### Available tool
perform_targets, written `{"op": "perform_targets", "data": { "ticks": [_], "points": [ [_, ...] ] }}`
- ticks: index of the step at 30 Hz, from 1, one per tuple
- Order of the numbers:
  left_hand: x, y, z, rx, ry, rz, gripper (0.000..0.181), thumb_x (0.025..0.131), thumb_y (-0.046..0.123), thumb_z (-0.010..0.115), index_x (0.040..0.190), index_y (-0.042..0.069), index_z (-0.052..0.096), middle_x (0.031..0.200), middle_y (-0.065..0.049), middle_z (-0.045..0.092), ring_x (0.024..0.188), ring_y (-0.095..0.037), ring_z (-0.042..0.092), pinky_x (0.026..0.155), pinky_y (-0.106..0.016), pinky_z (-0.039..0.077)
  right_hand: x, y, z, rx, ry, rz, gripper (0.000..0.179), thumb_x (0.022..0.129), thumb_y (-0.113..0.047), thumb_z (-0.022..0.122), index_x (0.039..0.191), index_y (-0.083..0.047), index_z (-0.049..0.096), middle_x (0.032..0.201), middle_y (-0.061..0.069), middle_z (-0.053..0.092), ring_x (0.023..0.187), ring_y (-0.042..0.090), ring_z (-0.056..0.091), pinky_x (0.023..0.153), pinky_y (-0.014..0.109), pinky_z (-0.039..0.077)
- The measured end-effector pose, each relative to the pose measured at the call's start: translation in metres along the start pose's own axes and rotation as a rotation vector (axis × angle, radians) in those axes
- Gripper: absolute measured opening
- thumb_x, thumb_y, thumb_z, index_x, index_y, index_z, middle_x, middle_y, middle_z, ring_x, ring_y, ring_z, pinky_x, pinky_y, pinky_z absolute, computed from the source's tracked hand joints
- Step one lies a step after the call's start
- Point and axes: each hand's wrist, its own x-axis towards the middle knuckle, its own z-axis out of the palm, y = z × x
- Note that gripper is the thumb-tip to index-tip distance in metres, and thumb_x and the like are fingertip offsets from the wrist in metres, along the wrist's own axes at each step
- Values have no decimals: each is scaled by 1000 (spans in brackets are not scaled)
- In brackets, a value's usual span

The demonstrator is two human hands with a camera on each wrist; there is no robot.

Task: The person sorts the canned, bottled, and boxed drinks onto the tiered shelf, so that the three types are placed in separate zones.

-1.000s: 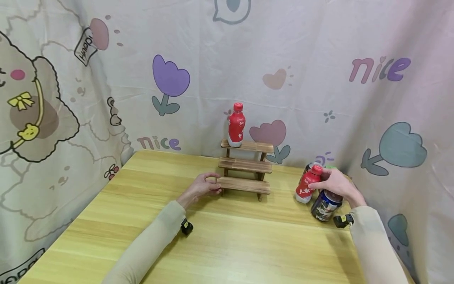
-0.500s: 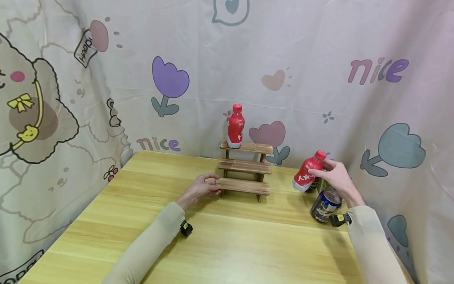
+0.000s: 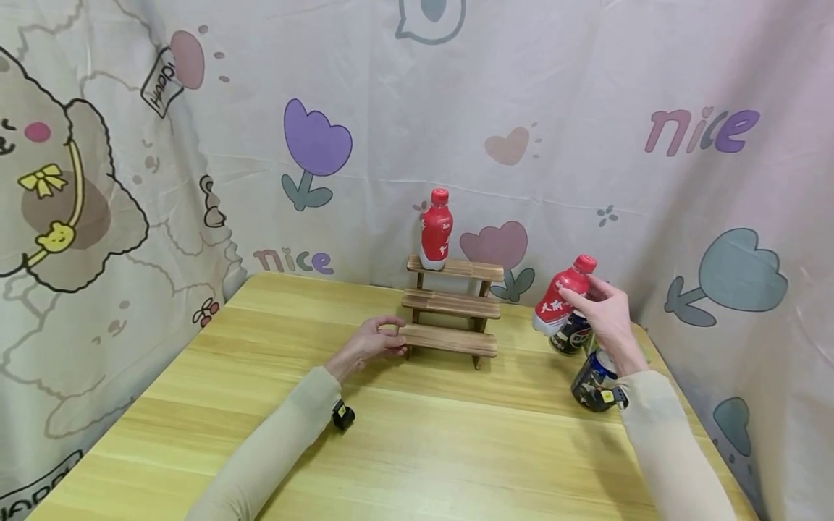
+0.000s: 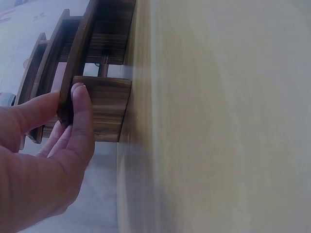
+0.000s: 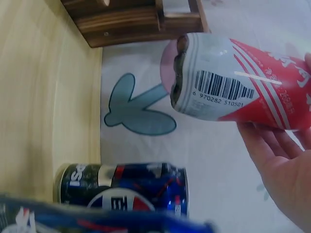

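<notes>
My left hand (image 3: 373, 341) pinches the left end of the bottom step of a three-tier wooden stand (image 3: 449, 339); in the left wrist view, thumb and fingers close around that board's edge (image 4: 74, 58). Up in the air at the right, my right hand (image 3: 606, 311) grips a red bottle (image 3: 562, 298) with a white base, tilted with its cap up and to the right. The right wrist view shows the bottle's barcode side (image 5: 228, 82). Another red bottle (image 3: 436, 233) stands upright at the left end of the top step.
A dark Pepsi can (image 5: 121, 189) stands behind the right hand. A second blue can (image 3: 593, 382) stands nearer, partly hidden by the wrist. Something green behind the hand is mostly hidden. A printed curtain (image 3: 404, 130) hangs behind the wooden table (image 3: 417, 449).
My right hand has lifted the red bottle off the table beside the cans, up and slightly left, tilting it further. The left hand stays on the stand.
</notes>
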Motion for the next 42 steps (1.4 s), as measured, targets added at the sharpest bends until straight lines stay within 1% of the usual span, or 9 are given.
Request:
{"op": "perform_targets", "data": {
  "ticks": [3, 7, 10, 14, 18, 24, 31, 36, 42],
  "points": [
    [1, 1, 0, -6, -5, 1, 43, 91, -7, 61, 133, 1, 51, 91, -11, 69, 80, -22, 70, 86, -39, 61, 0, -6, 8, 20, 3, -1, 88, 87, -43, 72, 155, -10, 25, 150, 20, 44, 119, 9, 53, 106, 27, 47],
    [1, 2, 1, 1, -4, 11, 44, 91, -8, 61, 133, -1, 50, 90, -10, 69, 80, -20, 70, 89, -40, 60, 1, -16, 21, 74, -6, -26, 87, 86, -37, 75, 154, -7, 29, 148, 22, 46, 113, 5, 56, 94, 14, 49],
    [1, 2, 1, 18, 1, 15, 44, 91, -8, 61, 133, -2, 50, 90, -9, 70, 80, -19, 69, 90, -39, 60, 3, -24, 33, 130, -10, -41, 84, 86, -30, 77, 152, -4, 31, 148, 23, 45, 110, 4, 55, 89, 10, 49],
    [2, 4, 2, 37, 13, 21, 43, 90, -9, 61, 132, -3, 51, 88, -8, 70, 80, -18, 69, 90, -39, 59, 8, -34, 45, 169, -4, -50, 82, 86, -27, 76, 152, -5, 33, 148, 21, 46, 115, 8, 54, 98, 17, 48],
    [3, 6, 2, 41, 17, 21, 43, 90, -9, 61, 131, -3, 52, 89, -10, 70, 80, -19, 69, 92, -43, 58, 13, -42, 55, 197, -8, -64, 81, 85, -26, 78, 151, -5, 35, 146, 20, 48, 117, 12, 55, 104, 25, 48],
    [3, 7, 1, 56, 22, 8, 43, 90, -9, 62, 131, -3, 52, 93, -12, 69, 82, -21, 70, 93, -43, 58, 18, -49, 69, 216, -33, -95, 80, 84, -25, 79, 150, -5, 37, 144, 21, 51, 119, 17, 57, 103, 26, 50],
    [0, 5, 3, 56, 17, 12, 45, 90, -9, 61, 133, -3, 51, 94, -12, 69, 81, -19, 69, 94, -43, 57, 25, -55, 79, 214, -39, -128, 82, 83, -26, 80, 150, -5, 38, 142, 19, 53, 127, 27, 55, 106, 34, 50],
    [1, 4, 2, 60, 11, 12, 45, 90, -8, 62, 134, -4, 50, 93, -12, 69, 82, -21, 69, 93, -44, 57, 30, -64, 84, 214, -38, -138, 83, 82, -30, 81, 149, -7, 39, 141, 18, 54, 126, 26, 56, 106, 35, 50],
    [2, 4, 1, 47, 12, 12, 44, 90, -9, 61, 133, -4, 51, 91, -9, 70, 80, -19, 69, 88, -38, 60, 38, -75, 90, 235, -28, -158, 80, 81, -29, 82, 147, -7, 43, 138, 17, 58, 120, 22, 59, 101, 32, 53]
  ]
}}
